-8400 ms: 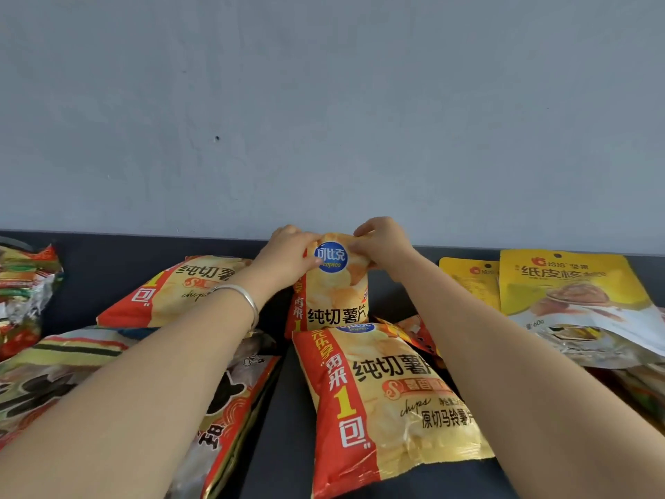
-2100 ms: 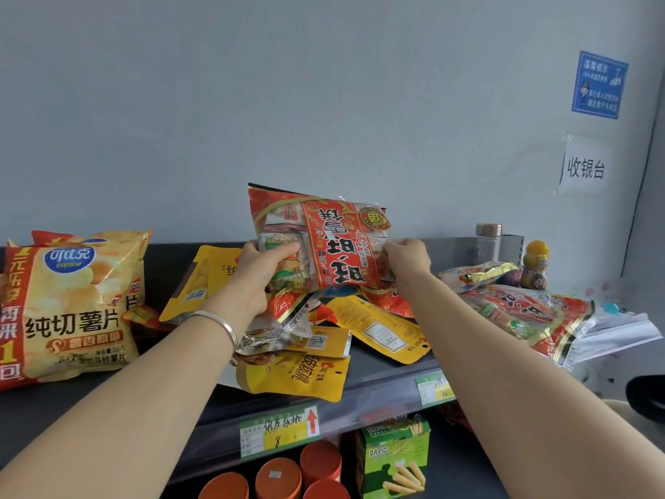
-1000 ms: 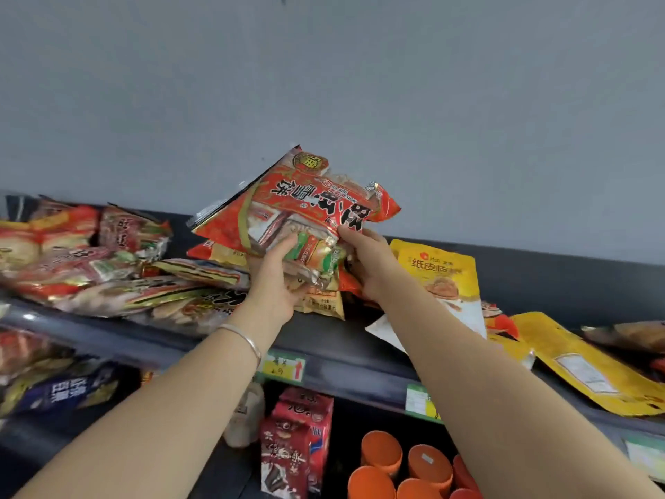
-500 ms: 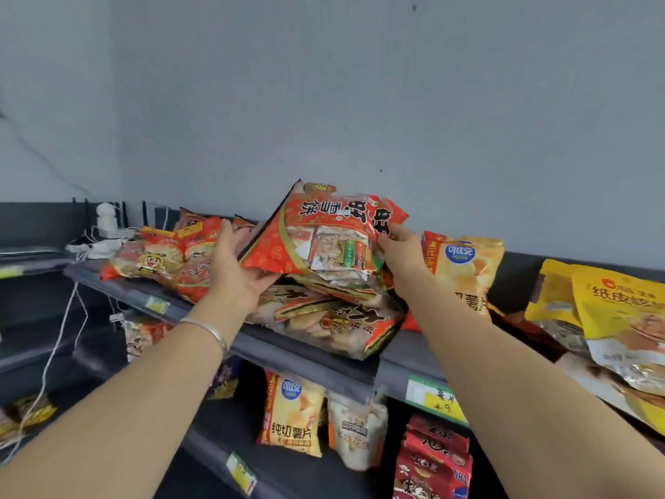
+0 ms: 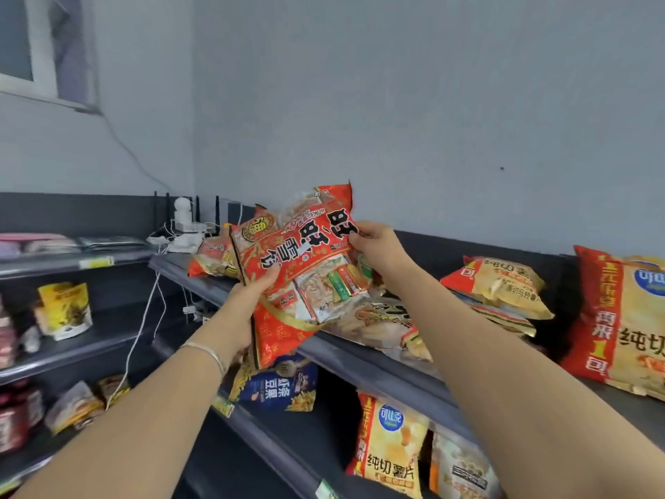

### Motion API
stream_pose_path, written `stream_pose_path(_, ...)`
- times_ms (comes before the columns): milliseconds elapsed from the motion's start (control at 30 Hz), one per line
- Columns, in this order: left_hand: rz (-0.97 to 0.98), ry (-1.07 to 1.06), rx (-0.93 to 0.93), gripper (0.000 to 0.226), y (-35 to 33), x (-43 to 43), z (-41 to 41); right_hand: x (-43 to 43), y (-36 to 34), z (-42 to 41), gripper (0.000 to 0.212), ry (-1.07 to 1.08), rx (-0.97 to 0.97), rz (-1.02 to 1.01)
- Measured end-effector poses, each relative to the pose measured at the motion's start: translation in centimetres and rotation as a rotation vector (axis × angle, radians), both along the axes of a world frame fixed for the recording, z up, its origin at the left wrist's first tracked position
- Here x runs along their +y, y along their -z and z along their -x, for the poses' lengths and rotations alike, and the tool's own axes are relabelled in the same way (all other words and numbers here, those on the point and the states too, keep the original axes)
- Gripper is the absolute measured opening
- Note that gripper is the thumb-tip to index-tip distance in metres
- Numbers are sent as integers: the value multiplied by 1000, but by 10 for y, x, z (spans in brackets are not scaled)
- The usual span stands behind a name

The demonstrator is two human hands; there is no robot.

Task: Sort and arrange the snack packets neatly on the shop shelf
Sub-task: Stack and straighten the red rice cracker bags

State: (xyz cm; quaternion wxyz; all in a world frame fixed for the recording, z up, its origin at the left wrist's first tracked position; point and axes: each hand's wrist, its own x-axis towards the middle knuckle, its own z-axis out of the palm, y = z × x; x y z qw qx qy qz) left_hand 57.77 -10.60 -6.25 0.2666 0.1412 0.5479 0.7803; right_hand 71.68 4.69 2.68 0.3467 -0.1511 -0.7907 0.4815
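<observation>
While it tilts over the shelf, red snack packet is held two-handed.
Left grip clasps its left side; right grip pinches its right edge.

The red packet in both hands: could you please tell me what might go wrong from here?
The red packet, gripped by the left hand and right hand, hangs tilted past the front edge of the shelf; released here, it would likely drop. Set on the loose pile of packets near that edge, it might slide off or push them over.
</observation>
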Motion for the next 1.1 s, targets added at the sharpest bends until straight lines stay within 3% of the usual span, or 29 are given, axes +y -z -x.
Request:
stream_pose_path(67,-45,-89,-15,96,3,-5,16,-6,0,25,18,-28,-27,11)
stream_pose_path(133,-100,-176,-30,69,6,-7,32,-5,0,49,29,-34,-35,52)
stream_pose_path(200,-144,-222,-29,59,8,-5,52,1,0,74,34,2,-25,102)
stream_pose_path(367,-201,-307,-42,61,2,-1,102,17,0,128,24,56,-87,31)
stream_pose_path(533,-219,-375,-43,62,-9,8,151,40,-9,181,16,-33,-193,38)
stream_pose_path(767,-309,-382,-95,51,-7,26,204,40,-26,246,11,57,144,-190)
stream_pose_path(867,-359,-355,-67,62,-2,40,226,46,-29,267,12,145,279,-68)
stream_pose_path(967,-414,-292,-26,56,2,55,247,56,-28,281,11,212,355,31)
stream_pose_path(1033,-411,-213,-22,57,5,64,265,62,-28,288,12,225,373,65)
stream_pose_path(1100,-337,-101,-60,72,6,73,279,68,-29,295,14,218,340,104)
